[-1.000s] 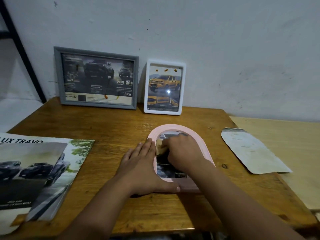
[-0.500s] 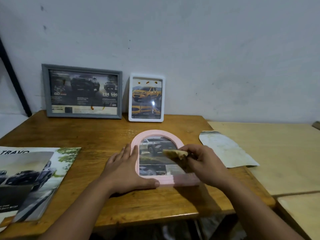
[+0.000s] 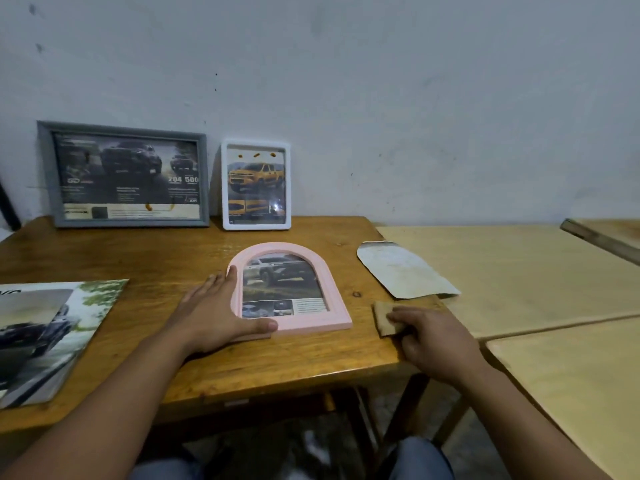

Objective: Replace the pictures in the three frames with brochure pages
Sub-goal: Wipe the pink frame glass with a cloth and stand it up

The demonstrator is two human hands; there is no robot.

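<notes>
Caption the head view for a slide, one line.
Left hand steadies the pink arched frame flat on the table; right hand sets a brown cloth beside it.

Pink arched frame point(image 3: 332, 306) lies flat; grey frame point(image 3: 45, 174), white frame point(image 3: 225, 188) (both upright) behind.
</notes>
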